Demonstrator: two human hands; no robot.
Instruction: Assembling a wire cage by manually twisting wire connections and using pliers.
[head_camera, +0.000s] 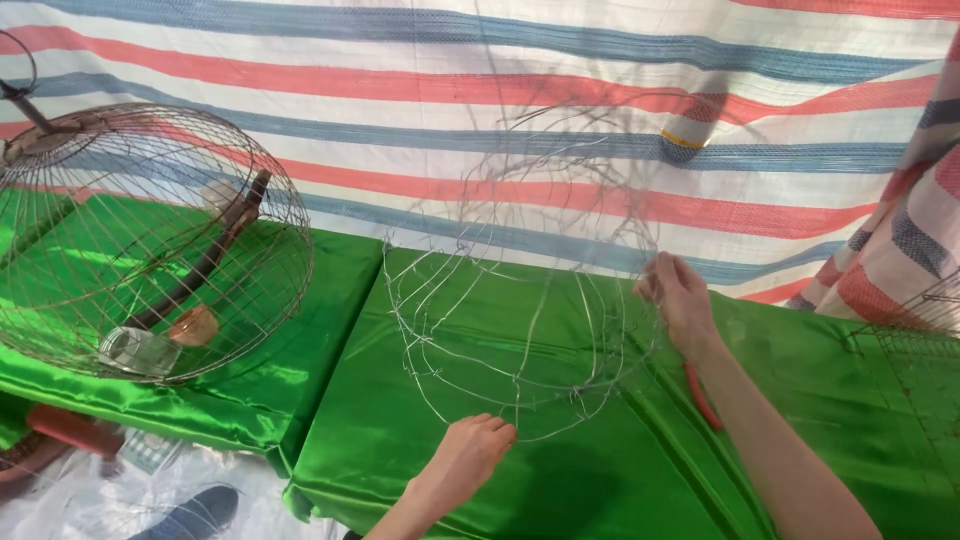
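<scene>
Both hands are on the half-built dome frame of thin bare silver wire, which stands over the middle of the desk draped in shiny green satin cloth.

Left hand is clenched on the frame's lower rim wire at about 6 o'clock. Right hand is pinching the side wires at about 3 o'clock, fingers closed on them.

Key relation: the frame lies up and away from the left hand, and to the 9 o'clock side of the right hand. Its long axis runs roughly vertical, open rim low and toward the camera, crown high at 12 o'clock against the backdrop. Left hand is nearer the camera; both are in contact, so neither is "closer" to the wire.

A red-handled tool lies on the cloth beside the right forearm (head hidden, can't tell what kind).

At 9 o'clock, well apart: a finished round wire birdcage with a dark wooden perch and small cups inside, on a second green-covered desk.

Backdrop is a red, blue and white striped woven tarp. A dark shoe shows on the floor at 7 o'clock.
</scene>
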